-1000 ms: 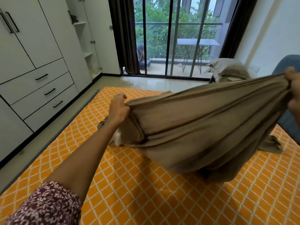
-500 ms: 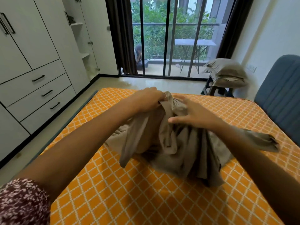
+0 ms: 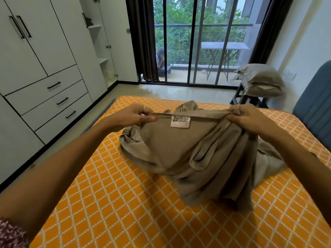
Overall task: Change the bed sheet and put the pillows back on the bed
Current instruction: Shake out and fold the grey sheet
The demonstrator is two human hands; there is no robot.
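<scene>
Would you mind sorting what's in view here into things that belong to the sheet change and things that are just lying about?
Part of the job:
- brown sheet, its labelled edge stretched between the left hand and right hand
- orange mattress, bare
- pillows, stacked on a stand beside the bed

Just lying about:
- wardrobe drawers
- balcony table
- curtain

The bed (image 3: pixel 143 221) is covered by an orange mattress surface with a white diamond lattice. A crumpled taupe bed sheet (image 3: pixel 197 158) is heaped on its far half, with its lower folds resting on the mattress and its labelled hem raised above it.
</scene>
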